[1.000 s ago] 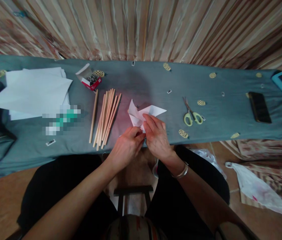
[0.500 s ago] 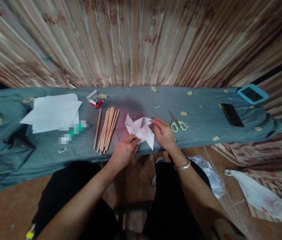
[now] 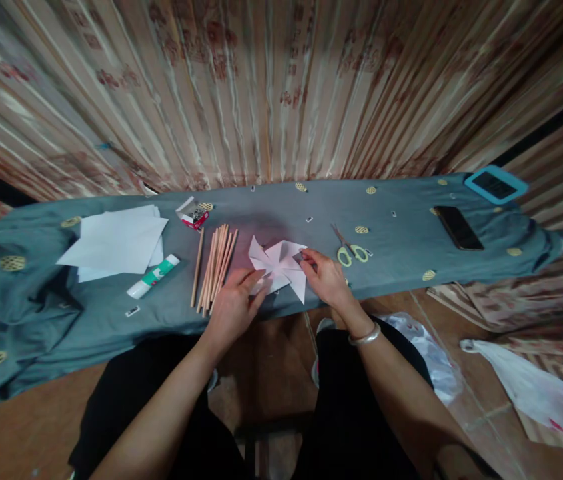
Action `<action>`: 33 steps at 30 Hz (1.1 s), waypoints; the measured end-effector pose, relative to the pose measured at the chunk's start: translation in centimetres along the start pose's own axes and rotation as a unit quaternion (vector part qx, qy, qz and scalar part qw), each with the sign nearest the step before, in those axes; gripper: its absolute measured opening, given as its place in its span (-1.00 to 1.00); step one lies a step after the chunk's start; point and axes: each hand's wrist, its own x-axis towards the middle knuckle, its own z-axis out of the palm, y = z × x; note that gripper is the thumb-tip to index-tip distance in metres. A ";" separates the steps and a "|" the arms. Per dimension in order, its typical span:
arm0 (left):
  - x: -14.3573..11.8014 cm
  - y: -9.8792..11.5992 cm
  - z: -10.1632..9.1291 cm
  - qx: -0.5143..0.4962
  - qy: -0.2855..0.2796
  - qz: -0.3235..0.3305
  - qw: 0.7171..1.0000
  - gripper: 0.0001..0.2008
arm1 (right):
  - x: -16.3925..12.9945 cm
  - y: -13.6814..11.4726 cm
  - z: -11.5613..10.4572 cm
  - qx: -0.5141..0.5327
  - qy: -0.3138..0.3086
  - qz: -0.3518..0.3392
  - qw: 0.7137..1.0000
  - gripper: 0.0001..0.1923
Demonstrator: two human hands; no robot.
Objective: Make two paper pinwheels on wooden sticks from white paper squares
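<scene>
A white paper pinwheel (image 3: 281, 260) with folded, pointed blades lies over the cloth-covered table in front of me. My right hand (image 3: 327, 279) pinches its right edge between thumb and fingers. At its lower left is my left hand (image 3: 236, 303), thumb and forefinger apart, the fingertips beside or just over the paper. Several thin wooden sticks (image 3: 218, 267) lie left of the pinwheel, close to my left hand. Scissors (image 3: 348, 248) with pale green handles rest to the right of my right hand.
A stack of white paper (image 3: 114, 240) and a green-and-white glue stick (image 3: 153, 276) are at the left. Behind the sticks stands an open small red box (image 3: 192, 215) of metal pins or tacks. A phone (image 3: 458, 228) and a blue-framed tablet (image 3: 496, 185) lie at the right.
My left hand has loosened from the pinwheel and drawn slightly left and down, its fingers spreading. The right hand stays at the right edge. The view has shifted a little.
</scene>
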 end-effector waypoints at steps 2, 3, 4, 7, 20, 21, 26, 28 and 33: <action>0.3 -0.5 -0.7 -0.022 0.022 -0.037 0.999 -0.72 | 0.0 0.0 -0.2 -0.007 0.003 0.005 1.000 -0.63; 0.3 -0.7 -0.9 -0.034 0.027 -0.055 0.998 -0.73 | 0.1 0.1 -0.4 -0.009 0.009 0.008 1.000 -0.64; 0.4 -0.9 -1.2 -0.046 0.029 -0.070 0.996 -0.73 | 0.2 0.3 -0.7 -0.012 0.017 0.013 1.000 -0.65; 0.3 -0.9 -1.6 -0.094 0.036 -0.104 0.989 -0.79 | 0.7 1.0 -1.8 -0.021 0.043 0.040 0.998 -0.75; -1.4 2.5 -2.8 -0.228 0.049 -0.167 0.958 -0.91 | 1.1 1.0 -3.2 0.018 0.072 0.029 0.997 -0.56; -1.5 2.5 -3.0 -0.237 0.055 -0.169 0.955 -0.89 | 1.0 0.7 -3.2 0.012 0.052 0.026 0.998 -0.57; -2.3 1.6 -3.4 -0.323 0.105 -0.213 0.916 -0.85 | 0.9 -0.7 -2.6 -0.023 -0.010 0.025 0.999 -0.69; -2.7 1.0 -3.1 -0.365 0.115 -0.249 0.890 -0.79 | 0.8 -0.9 -2.2 -0.036 -0.026 0.030 0.999 -0.68; -3.2 0.2 -2.6 -0.428 0.132 -0.315 0.836 -0.66 | 0.6 -0.9 -1.4 -0.056 -0.061 0.046 0.996 -0.66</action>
